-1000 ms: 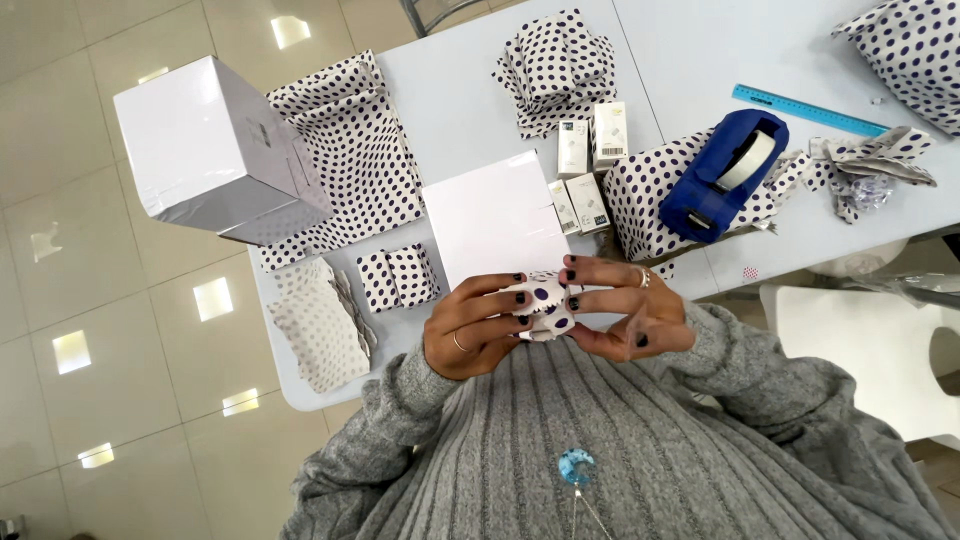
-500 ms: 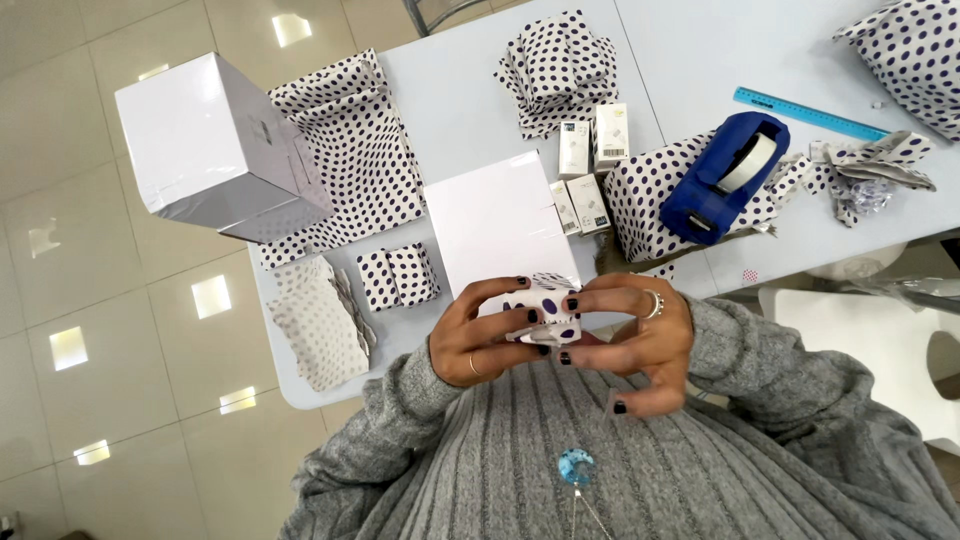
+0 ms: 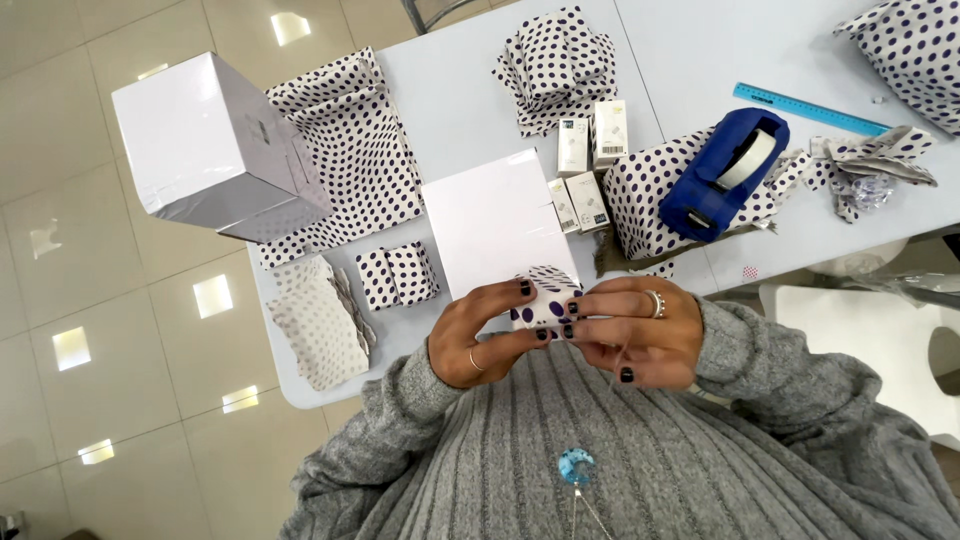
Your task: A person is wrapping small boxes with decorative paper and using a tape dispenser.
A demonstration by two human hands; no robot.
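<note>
I hold a small box wrapped in white paper with dark dots in front of my chest, just over the near edge of the pale table. My left hand grips its left side with fingertips on top. My right hand pinches its right end with thumb and fingers. A flat white box lies on the table right behind the small box.
On the table: a blue tape dispenser on a dotted wrapped box, several small white cartons, two small wrapped boxes, dotted paper sheets, a large white box, a blue ruler, paper scraps.
Both hands have turned and shifted slightly on the small wrapped box; the right hand's fingers have closed in over its right end. Nothing on the table has moved.
</note>
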